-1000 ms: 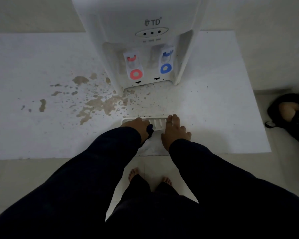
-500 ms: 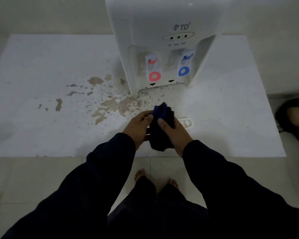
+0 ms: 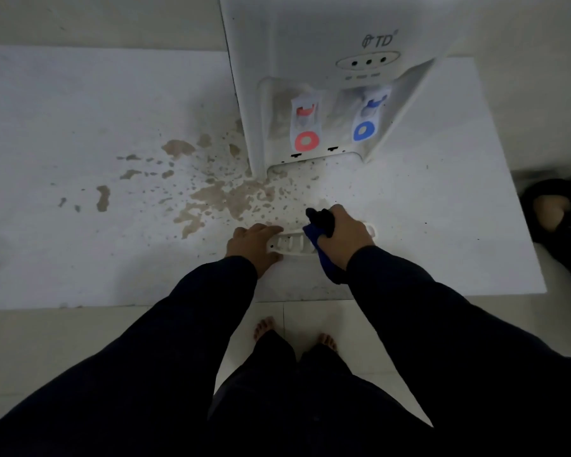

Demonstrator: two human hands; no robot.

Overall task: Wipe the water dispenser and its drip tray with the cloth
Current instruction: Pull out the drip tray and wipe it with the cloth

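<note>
Drip tray (image 3: 289, 244), partly hidden by cloth (image 3: 313, 234), right hand (image 3: 346, 235)

It looks like a home, a lived-in indoor corner rather than a shop or a lab. A white countertop water dispenser (image 3: 310, 44) with a TD logo, a red-marked tap (image 3: 305, 141) and a blue-marked tap (image 3: 363, 130), stands on a white stone slab (image 3: 80, 110) set against a plain pale wall (image 3: 112, 18). Brown splash stains (image 3: 218, 196) mark the slab beside the machine. The floor (image 3: 310, 318) is pale tile, and the person stands on it in bare feet (image 3: 264, 326). At the right edge another foot in a dark slipper (image 3: 551, 209) shows. The light is dim.
</note>
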